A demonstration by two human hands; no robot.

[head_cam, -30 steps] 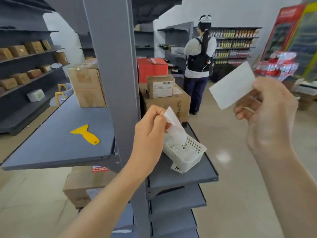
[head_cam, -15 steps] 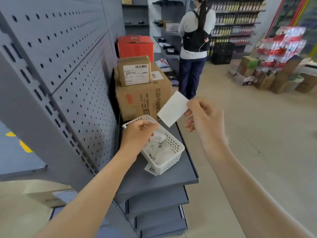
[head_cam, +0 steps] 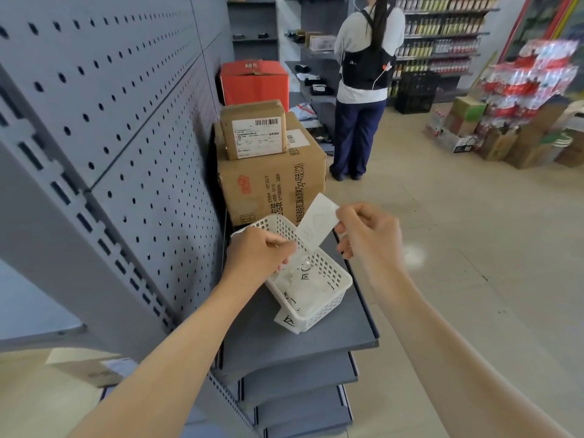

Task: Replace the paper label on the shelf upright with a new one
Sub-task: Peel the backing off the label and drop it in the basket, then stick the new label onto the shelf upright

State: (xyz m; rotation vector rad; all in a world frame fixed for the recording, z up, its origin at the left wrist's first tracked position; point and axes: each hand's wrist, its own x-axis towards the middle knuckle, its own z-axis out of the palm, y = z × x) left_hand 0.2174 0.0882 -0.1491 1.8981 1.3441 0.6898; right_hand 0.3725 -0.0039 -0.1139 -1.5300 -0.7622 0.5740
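Observation:
My right hand (head_cam: pixel 369 238) pinches a white paper label (head_cam: pixel 317 221) by its right edge, above the far end of a white plastic basket (head_cam: pixel 338 290). The basket holds crumpled white paper scraps (head_cam: pixel 300 279). My left hand (head_cam: pixel 259 254) hovers over the basket with curled fingers. Its thumb tip is at the label's lower corner, and I cannot tell if it grips the label. The grey slotted shelf upright (head_cam: pixel 63 191) runs diagonally at the left, apart from both hands.
The basket sits on a grey shelf (head_cam: pixel 300 339) against a pegboard panel (head_cam: pixel 126 105). Stacked cardboard boxes (head_cam: pixel 271 184) and a red box (head_cam: pixel 254 80) fill the shelf's far end. A person (head_cam: pixel 363 90) stands in the aisle beyond. Packed goods (head_cam: pixel 521 90) line the right.
My view swung right, past the upright, to the basket shelf. My left hand dropped into the basket and no longer shows its crumpled paper. My right hand brought the label down to the basket.

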